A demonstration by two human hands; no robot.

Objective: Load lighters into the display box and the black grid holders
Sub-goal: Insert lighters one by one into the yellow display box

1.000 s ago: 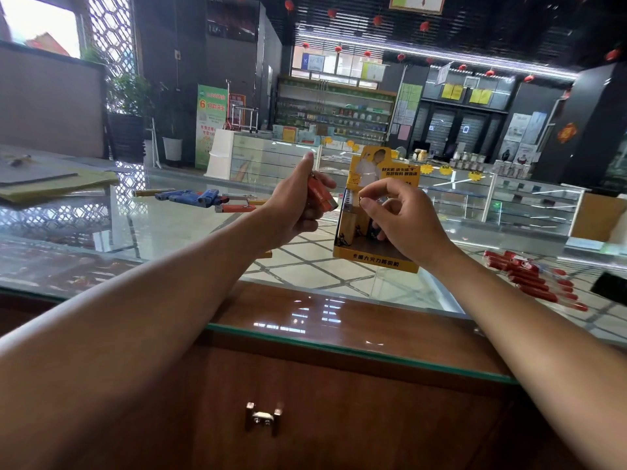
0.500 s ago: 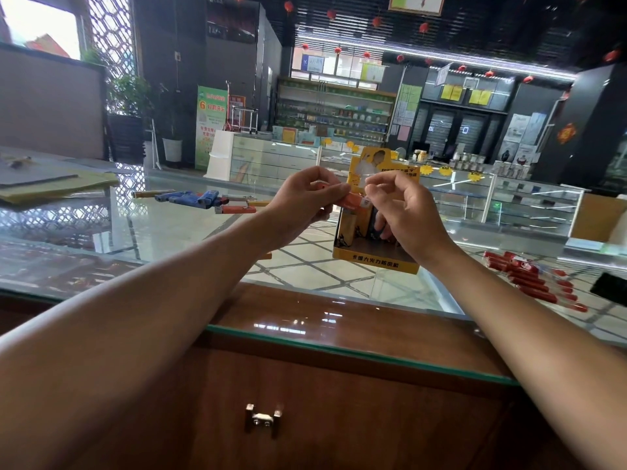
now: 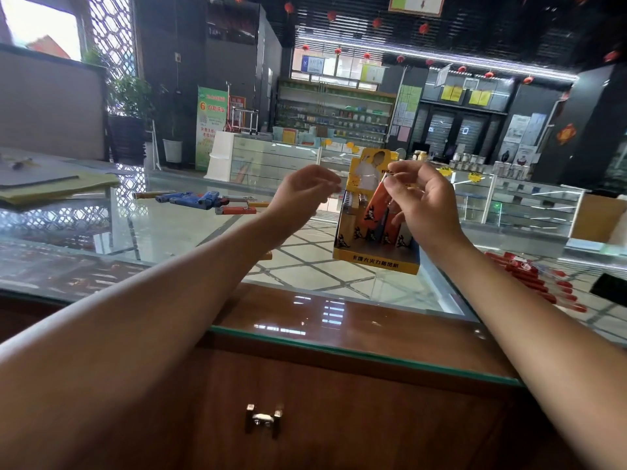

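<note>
right hand: raised over the display box, its fingers pinched on the top end of an orange lighter; holding it by the head leaves the body free to slide down into a slot.
orange lighter: tilted, its lower end down among the lighters standing in the box, not upright; probably angled to find the gap.
display box: yellow card box standing on the glass counter, open front toward the person so the rows can be watched while filling; several orange lighters stand in it.
left hand: just left of the box and apart from it, fingers curled with thumb near forefinger; the palm is turned away, so i cannot tell whether it holds anything. likely kept close to feed or steady.
red lighters: loose heap on the counter at the right, within reach as stock.
blue lighters: lying farther off to the left.
black grid holders: none i can make out.
step in hand: seating this lighter; the box looks partly filled.
</note>
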